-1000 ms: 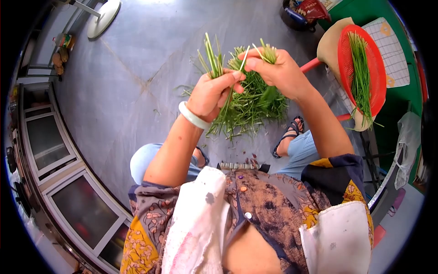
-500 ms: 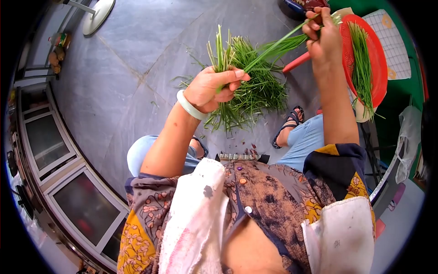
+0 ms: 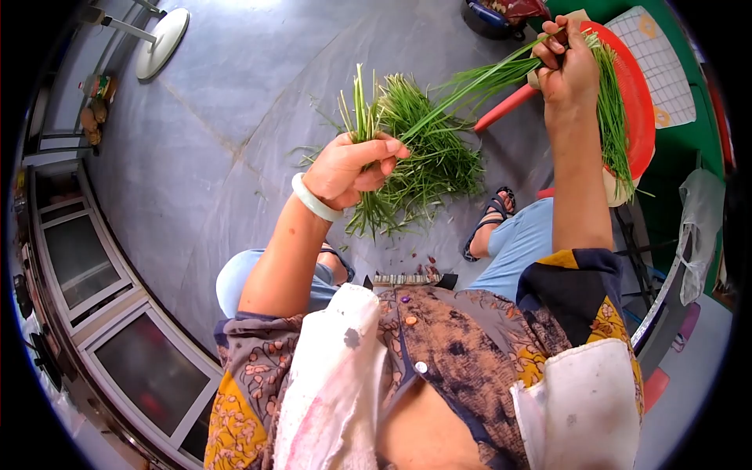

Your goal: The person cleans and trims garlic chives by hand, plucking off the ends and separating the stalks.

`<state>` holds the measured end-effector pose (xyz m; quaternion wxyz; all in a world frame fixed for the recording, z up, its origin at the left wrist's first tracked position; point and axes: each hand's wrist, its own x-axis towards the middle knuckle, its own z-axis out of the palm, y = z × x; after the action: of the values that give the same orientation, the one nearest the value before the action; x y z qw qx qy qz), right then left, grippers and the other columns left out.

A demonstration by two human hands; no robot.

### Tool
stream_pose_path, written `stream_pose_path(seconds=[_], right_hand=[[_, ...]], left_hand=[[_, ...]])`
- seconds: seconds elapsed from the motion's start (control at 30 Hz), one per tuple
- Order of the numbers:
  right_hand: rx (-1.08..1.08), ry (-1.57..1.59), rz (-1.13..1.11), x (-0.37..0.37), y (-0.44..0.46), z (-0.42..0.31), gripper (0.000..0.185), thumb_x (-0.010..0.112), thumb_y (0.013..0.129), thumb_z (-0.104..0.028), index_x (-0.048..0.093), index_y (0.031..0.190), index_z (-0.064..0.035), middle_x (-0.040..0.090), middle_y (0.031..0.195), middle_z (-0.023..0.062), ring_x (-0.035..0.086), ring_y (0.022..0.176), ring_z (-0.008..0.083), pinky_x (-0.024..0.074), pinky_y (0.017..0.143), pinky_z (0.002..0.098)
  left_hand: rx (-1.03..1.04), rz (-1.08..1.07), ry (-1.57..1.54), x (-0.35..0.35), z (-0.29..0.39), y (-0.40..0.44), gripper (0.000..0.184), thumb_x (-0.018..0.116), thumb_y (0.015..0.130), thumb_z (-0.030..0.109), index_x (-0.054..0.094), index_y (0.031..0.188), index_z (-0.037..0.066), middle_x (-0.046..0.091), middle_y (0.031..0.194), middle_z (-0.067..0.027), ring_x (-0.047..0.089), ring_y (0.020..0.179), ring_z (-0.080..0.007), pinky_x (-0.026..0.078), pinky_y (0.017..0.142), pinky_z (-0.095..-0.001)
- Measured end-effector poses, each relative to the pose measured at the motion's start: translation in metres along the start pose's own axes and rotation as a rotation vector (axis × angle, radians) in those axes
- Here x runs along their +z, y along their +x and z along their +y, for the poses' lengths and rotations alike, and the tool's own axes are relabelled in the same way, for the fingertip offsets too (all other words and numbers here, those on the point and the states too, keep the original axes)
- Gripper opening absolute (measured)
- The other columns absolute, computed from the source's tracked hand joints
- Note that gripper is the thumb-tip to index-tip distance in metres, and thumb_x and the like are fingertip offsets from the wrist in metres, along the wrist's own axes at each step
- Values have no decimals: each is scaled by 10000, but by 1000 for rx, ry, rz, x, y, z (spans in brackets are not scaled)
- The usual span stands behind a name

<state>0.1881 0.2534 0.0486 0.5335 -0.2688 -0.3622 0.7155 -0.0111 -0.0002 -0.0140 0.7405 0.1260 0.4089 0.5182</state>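
Note:
My left hand (image 3: 356,167), with a pale bangle at its wrist, is closed round a bunch of green stalks (image 3: 361,113) whose pale ends point up. Raised at the upper right, my right hand (image 3: 569,66) grips several long green stalks (image 3: 501,72) by one end; their blades trail down to the left towards my left hand. Below both hands a loose pile of green stalks (image 3: 439,160) lies on the grey floor. A red basket (image 3: 644,102) stands beside my right hand, with a neat bundle of stalks (image 3: 612,117) in it.
A red handle-like bar (image 3: 505,108) juts out left of the basket. A dark pot (image 3: 489,22) is at the top right. Glass-fronted cabinets (image 3: 145,360) line the left side, and a round white base (image 3: 163,45) stands at the upper left. Sandalled feet flank the pile.
My right hand has moved from beside my left hand up and right to the basket's near edge, drawing long stalks along. My left hand still holds its bunch, slightly further left.

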Motion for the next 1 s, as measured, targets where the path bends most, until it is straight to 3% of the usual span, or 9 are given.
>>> stream_pose_path(seconds=[0.43,0.57,0.73,0.83,0.87,0.9,0.97,1.0], right_hand=[[-198,-137,-41,42,-32,1,255,408,1019,-249,505,960,-20,614,771,116,451,583,129,341,499,239],[-189,-113,13,29,-23,-6,253,408,1018,-255,497,962,-24,612,793,115,453,601,128,346,506,236],[-203,93,9,-2,1,-23,222,402,1012,-213,498,912,-40,547,807,74,413,623,111,312,500,221],[-222,103,-84,-7,2,-33,225,402,1010,-208,508,897,-46,514,785,48,397,619,106,306,505,216],[-178,60,-17,-5,1,-36,228,403,1009,-206,514,885,-49,497,776,28,388,616,102,307,519,214],[-88,102,-240,-7,-1,-37,234,417,1007,-221,523,901,-41,501,765,26,399,624,100,322,544,210],[-21,-94,-184,-6,1,-28,252,440,1004,-239,544,934,-20,494,722,26,422,638,108,350,568,225],[45,-89,-242,0,-2,-22,260,451,1002,-244,552,952,-9,489,701,27,433,645,114,365,581,237]], left_hand=[[307,503,-268,-22,-7,19,108,575,861,133,614,864,33,546,658,-7,323,455,-59,259,435,-215],[328,518,-194,-15,-6,16,161,597,875,164,632,962,33,575,738,0,331,463,-55,248,437,-212],[356,534,-110,-21,-13,18,316,701,822,89,611,1121,43,514,760,44,340,497,-36,269,446,-202],[353,524,-51,-25,-15,18,271,696,834,104,619,1087,44,507,745,42,346,497,-36,263,445,-205],[321,542,-78,-24,-15,19,204,679,856,120,625,1038,46,528,743,34,355,502,-42,261,444,-212],[308,501,-96,-23,-15,19,186,675,863,136,625,1019,48,538,754,28,357,503,-45,261,444,-214],[276,414,-133,-22,-14,18,162,669,877,166,626,982,51,559,776,17,361,507,-52,262,445,-217],[238,318,-80,-22,-13,15,221,591,936,260,616,973,44,585,850,-5,373,525,-58,277,460,-216]])
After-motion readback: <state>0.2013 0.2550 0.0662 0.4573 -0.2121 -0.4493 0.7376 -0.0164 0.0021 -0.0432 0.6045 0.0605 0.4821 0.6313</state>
